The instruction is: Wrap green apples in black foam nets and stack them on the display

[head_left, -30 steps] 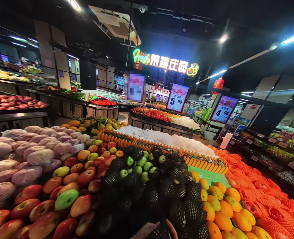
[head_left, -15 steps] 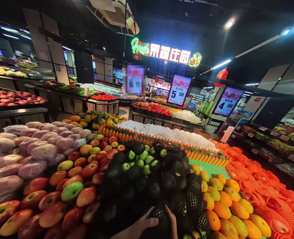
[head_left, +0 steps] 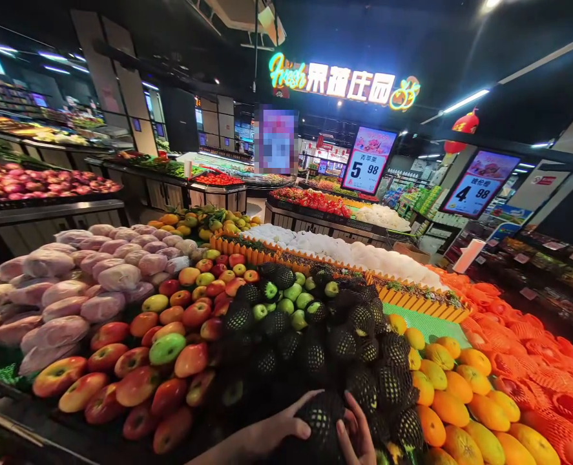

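Note:
A green apple in a black foam net (head_left: 322, 420) is between my two hands at the bottom centre, pale green showing through the mesh. My left hand (head_left: 286, 423) curls round its left side, thumb pressed on the near face. On its right side rest the fingers of my right hand (head_left: 356, 433); part of that hand is cut off by the lower edge. Just beyond lies a pile of black-netted apples (head_left: 315, 358), with several bare green apples (head_left: 293, 294) at its far end.
Loose red apples (head_left: 138, 384) and wrapped pink fruit (head_left: 73, 294) lie to the left. Oranges (head_left: 453, 387) and fruit in red foam nets (head_left: 538, 361) fill the right. An orange picket-fence divider (head_left: 416, 300) borders white-wrapped fruit (head_left: 344, 252). Price screens (head_left: 368, 160) hang above.
The view has shifted, so the display sits further right and more of its left edge shows. Both hands and the netted apple appear slightly higher, with more of the right hand's fingers in sight.

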Demonstrator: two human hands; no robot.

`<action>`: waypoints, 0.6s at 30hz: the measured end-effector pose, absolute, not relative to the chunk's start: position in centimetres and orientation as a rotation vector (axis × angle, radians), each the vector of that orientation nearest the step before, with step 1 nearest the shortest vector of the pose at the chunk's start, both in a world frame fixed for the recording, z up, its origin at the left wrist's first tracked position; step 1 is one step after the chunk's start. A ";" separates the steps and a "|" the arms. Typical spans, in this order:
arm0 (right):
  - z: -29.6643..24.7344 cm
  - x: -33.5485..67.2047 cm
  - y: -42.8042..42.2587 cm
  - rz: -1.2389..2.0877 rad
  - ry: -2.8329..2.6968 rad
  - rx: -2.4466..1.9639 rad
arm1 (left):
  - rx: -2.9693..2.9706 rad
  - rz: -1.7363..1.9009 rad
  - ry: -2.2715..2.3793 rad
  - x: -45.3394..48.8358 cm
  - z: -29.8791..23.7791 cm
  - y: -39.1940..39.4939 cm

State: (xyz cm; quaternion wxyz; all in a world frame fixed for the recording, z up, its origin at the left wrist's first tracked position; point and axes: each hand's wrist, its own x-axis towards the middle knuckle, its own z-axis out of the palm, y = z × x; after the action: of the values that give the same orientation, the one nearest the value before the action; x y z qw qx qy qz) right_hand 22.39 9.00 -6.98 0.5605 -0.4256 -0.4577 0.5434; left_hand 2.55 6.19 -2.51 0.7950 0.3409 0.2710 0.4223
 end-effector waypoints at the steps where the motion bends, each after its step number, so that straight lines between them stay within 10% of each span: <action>1: -7.1 22.3 9.0 1.302 -1.062 -0.961 | 0.753 0.929 0.581 2.1 -2.3 6.5; 9: -5.1 22.0 8.5 1.290 -1.049 -0.864 | 0.931 1.314 1.389 -6.1 3.1 14.6; 18: -5.8 22.8 7.6 1.306 -1.079 -0.894 | 1.474 0.462 2.450 -11.8 3.6 23.1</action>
State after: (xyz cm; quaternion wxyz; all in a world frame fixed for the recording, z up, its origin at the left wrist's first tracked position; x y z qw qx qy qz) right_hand 22.80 7.64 -5.80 0.5753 -0.3818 -0.4609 0.5575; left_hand -11.78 23.08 3.59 0.1223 0.5052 0.8394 0.1585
